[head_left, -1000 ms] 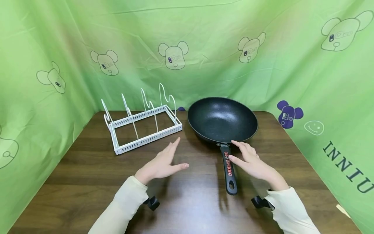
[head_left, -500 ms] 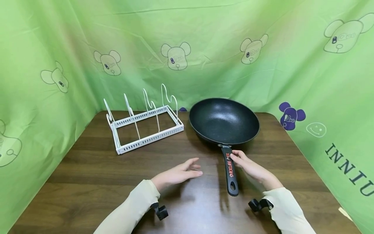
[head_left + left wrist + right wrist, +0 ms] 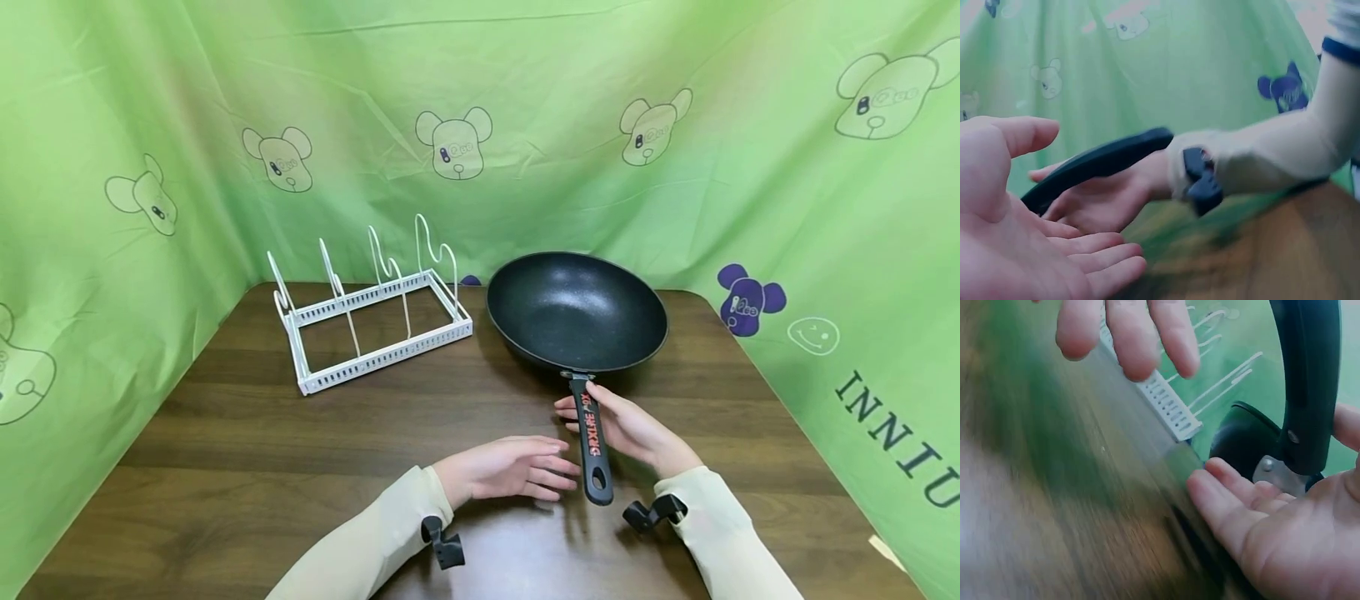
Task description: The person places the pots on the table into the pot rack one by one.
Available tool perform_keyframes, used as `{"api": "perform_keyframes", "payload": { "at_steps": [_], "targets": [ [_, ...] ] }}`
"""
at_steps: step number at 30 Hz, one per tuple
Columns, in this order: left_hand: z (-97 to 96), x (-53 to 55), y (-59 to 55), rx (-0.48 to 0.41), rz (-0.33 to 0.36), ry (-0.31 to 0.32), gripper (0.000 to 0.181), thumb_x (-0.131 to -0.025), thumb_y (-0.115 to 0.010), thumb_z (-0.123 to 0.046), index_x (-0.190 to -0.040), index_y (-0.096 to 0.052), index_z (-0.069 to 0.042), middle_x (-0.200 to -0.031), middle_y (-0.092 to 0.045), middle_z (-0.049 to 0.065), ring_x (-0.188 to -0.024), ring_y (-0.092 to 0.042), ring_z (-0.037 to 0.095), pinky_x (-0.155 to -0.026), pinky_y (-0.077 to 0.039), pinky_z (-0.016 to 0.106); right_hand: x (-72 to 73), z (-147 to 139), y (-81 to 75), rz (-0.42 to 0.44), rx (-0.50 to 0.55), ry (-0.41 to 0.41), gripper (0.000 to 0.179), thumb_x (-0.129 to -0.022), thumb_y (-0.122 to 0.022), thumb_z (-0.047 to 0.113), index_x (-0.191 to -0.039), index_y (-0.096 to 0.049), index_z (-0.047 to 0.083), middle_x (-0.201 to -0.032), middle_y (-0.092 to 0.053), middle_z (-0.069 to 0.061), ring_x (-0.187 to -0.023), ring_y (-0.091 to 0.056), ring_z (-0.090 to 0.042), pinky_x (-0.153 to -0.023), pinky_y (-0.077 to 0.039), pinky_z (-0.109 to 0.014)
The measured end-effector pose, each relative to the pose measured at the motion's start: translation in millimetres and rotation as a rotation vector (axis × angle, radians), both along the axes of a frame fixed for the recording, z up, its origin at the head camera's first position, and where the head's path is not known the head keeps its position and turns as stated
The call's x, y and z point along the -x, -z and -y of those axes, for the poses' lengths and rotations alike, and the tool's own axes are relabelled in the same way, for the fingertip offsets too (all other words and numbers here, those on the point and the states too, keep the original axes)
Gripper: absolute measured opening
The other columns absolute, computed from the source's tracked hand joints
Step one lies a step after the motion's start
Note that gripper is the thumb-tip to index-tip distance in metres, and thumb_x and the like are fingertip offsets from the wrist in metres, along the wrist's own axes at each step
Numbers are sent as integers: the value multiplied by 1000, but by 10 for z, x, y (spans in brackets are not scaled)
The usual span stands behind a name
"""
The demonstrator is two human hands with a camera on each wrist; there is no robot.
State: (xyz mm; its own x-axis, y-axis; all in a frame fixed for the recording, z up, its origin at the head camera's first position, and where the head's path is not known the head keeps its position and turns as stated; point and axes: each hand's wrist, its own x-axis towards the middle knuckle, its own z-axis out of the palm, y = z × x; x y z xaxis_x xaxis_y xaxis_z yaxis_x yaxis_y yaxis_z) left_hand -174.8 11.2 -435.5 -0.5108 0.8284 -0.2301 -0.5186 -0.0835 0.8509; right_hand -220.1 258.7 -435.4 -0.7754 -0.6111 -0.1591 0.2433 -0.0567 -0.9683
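Observation:
A black wok [image 3: 577,312] stands on the table, its long black handle [image 3: 589,442] with red lettering pointing toward me. My right hand [image 3: 630,423] is at the handle's upper part, thumb by its right side and fingers passing beneath it to the left. In the right wrist view those fingers [image 3: 1229,503] are loosely bent under the handle, not wrapped round it. My left hand [image 3: 517,469] reaches in from the left, fingers stretched toward the handle's lower end. Seen from the left wrist, its palm [image 3: 1016,225] faces up and holds nothing.
A white wire rack [image 3: 386,354] with upright curved dividers stands on the left of the wooden table [image 3: 247,467]. Green printed curtains [image 3: 375,83] hang close behind and on both sides. A black wrist camera [image 3: 652,512] juts below the right sleeve.
My left hand has moved right, from in front of the rack to beside the wok's handle. The right hand has slid its fingers under the handle. Wok and rack stay put.

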Motion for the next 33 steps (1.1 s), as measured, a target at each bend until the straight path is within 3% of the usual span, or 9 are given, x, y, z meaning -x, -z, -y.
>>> {"api": "perform_keyframes", "payload": {
  "at_steps": [4, 6, 9, 11, 12, 19, 25, 29, 33],
  "targets": [
    [-148, -34, -29, -66, 115, 15, 37, -104, -34, -24, -133, -41, -2, -132, -53, 21, -134, -42, 39, -115, -30, 50, 55, 45, 35, 76, 169, -41, 39, -111, -25, 29, -134, -44, 4, -131, -61, -10, -125, -57, -22, -106, -43, -32],
    [-215, -51, -40, -135, 161, 20, 43, -104, -31, -23, -137, -40, 2, -135, -51, 24, -137, -39, 40, -117, -26, 49, 73, 65, 50, 110, 255, -52, 32, -111, -26, 25, -133, -42, 8, -129, -63, -12, -124, -58, -24, -107, -42, -34],
    [-296, -63, -63, -242, 236, 27, 53, -104, -27, -22, -146, -29, 10, -150, -35, 33, -144, -26, 42, -119, -20, 48, 93, 90, 60, 139, 350, -49, 28, -111, -29, 20, -134, -39, 7, -128, -63, -16, -123, -59, -27, -108, -42, -37],
    [-336, -63, -78, -281, 250, 28, 56, -105, -26, -21, -150, -20, 13, -156, -19, 34, -145, -18, 45, -119, -18, 47, 104, 99, 64, 145, 391, -41, 29, -110, -29, 17, -134, -40, 5, -127, -63, -17, -123, -59, -27, -107, -42, -37],
    [-355, -61, -83, -286, 263, 19, 56, -105, -27, -20, -150, -20, 12, -156, -19, 33, -145, -18, 45, -119, -18, 46, 108, 103, 64, 145, 407, -37, 29, -110, -30, 16, -134, -42, 5, -126, -63, -16, -122, -60, -27, -107, -42, -36],
    [-474, -65, -118, -268, 268, -11, 50, -106, -30, -12, -150, -22, 11, -157, -21, 29, -144, -21, 41, -119, -19, 45, 129, 111, 62, 166, 507, -49, 34, -110, -28, 9, -135, -50, 3, -128, -62, -16, -122, -60, -24, -106, -42, -32],
    [-524, -84, -143, -290, 235, -36, 47, -107, -27, -5, -149, -21, 14, -155, -23, 32, -143, -21, 44, -117, -21, 51, 135, 130, 49, 255, 620, -93, 36, -109, -28, 6, -138, -49, 1, -129, -60, -19, -124, -58, -27, -105, -44, -32],
    [-525, -86, -157, -281, 204, -41, 45, -107, -25, -3, -148, -22, 15, -154, -22, 34, -142, -21, 46, -117, -22, 53, 134, 140, 39, 288, 681, -113, 41, -109, -20, 4, -136, -50, -1, -124, -62, -20, -119, -62, -28, -100, -48, -32],
    [-518, -96, -161, -264, 186, -42, 45, -107, -25, -2, -147, -22, 16, -154, -22, 35, -142, -22, 48, -116, -23, 55, 138, 147, 52, 291, 751, -191, 47, -108, -10, 4, -134, -49, -2, -118, -61, -18, -110, -66, -27, -97, -51, -31]
  ]
}}
